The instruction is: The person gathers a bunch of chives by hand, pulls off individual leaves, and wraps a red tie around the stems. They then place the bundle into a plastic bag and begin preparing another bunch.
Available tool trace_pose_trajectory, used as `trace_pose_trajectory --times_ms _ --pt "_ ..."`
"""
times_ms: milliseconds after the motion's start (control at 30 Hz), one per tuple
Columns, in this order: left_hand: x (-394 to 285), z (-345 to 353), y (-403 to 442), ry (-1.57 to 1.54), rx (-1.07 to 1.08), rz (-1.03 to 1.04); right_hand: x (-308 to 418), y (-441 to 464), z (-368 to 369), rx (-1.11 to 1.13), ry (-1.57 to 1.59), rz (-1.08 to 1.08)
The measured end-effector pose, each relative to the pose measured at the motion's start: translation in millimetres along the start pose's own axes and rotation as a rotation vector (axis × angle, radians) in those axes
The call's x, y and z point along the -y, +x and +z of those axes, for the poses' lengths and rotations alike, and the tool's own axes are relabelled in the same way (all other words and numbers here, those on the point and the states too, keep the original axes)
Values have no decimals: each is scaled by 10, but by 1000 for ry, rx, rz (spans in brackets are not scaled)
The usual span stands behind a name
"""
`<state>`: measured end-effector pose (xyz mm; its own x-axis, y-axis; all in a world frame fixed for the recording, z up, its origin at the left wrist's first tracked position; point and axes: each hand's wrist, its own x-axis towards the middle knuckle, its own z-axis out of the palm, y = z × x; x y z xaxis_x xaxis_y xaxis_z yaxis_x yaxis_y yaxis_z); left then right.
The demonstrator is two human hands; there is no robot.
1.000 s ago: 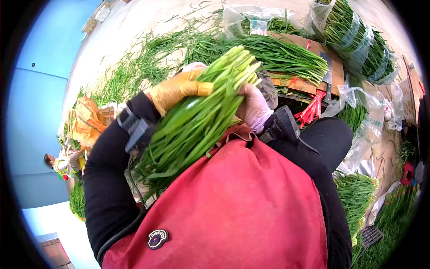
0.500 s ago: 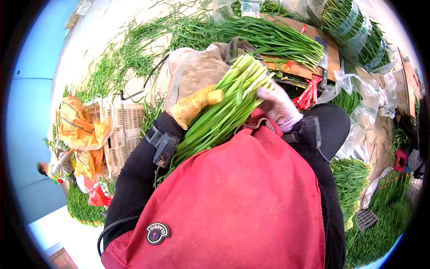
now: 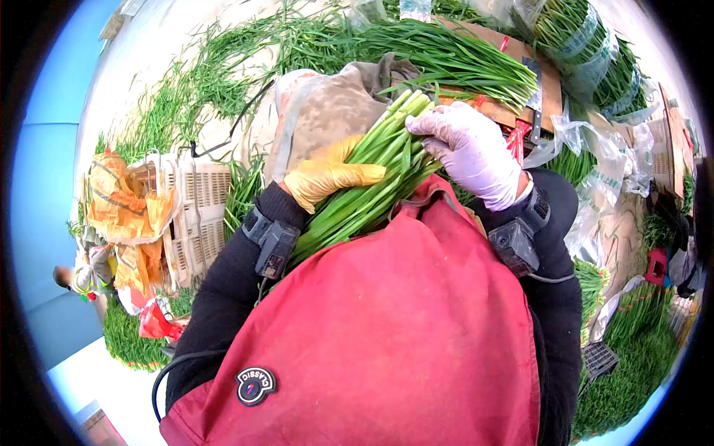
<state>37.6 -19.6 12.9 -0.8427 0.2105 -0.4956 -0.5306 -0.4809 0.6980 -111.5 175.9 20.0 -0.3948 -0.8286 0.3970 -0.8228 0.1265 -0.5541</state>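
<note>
Green bundles (image 3: pixel 134 334), finished and banded by the look of them, lie at the far left, with loose leaves (image 3: pixel 175 111) strewn over the floor above. Next, the left hand (image 3: pixel 333 175), gloved in yellow, is wrapped round the bunch (image 3: pixel 364 197), which slants between both hands above the red apron (image 3: pixel 372 320); no band shows on it (the glove hides part). The right hand (image 3: pixel 480 156), in pale purple, has its fingers bent at the stalk ends; whether they grip, I cannot tell. Beyond, more unbanded stalks (image 3: pixel 476 67) lie on a board (image 3: pixel 552 82), beside a knife (image 3: pixel 536 126) and red ties (image 3: pixel 517 140), while banded greens (image 3: pixel 632 334) are massed far right. As for containers, an orange bag (image 3: pixel 115 197) sits by a pale slatted crate (image 3: pixel 202 215), contents unclear, and clear plastic (image 3: pixel 587 44) wraps a thick roll of greens at upper right.
</note>
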Motion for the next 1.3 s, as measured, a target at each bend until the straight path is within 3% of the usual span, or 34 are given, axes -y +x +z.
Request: trace_pose_trajectory --times_ms 33,133,167,267,433,533,567,700,800,933,1100,1233,1300 --pt "10 6 3 7 -1 3 17 1 -64 128 34 82" --pt "-19 21 23 38 12 12 -162 -10 -13 111 223 1" --pt "-26 24 25 47 15 14 -220 -64 63 109 535 208" --pt "-20 7 44 73 35 -1 -239 -76 39 87 570 265" --pt "-25 27 63 48 25 -5 -358 -115 15 -47 309 137" --pt "-45 34 51 32 5 -19 -389 -141 -134 -115 302 214" --pt "-42 34 45 28 -5 -34 -360 -134 -192 -131 271 105" --pt "-37 65 57 25 13 -29 -19 -27 -263 122 0 -27" --pt "-36 121 49 54 2 -6 -80 -44 -97 279 -175 -10" --pt "-49 147 36 62 17 -1 -142 -12 -186 414 14 51" --pt "32 38 66 89 -9 1 -221 -85 -171 336 258 117" --pt "-2 58 48 103 -2 -4 -356 -165 -191 173 96 95" --pt "-29 89 30 79 9 -6 -563 -237 -304 47 56 227"
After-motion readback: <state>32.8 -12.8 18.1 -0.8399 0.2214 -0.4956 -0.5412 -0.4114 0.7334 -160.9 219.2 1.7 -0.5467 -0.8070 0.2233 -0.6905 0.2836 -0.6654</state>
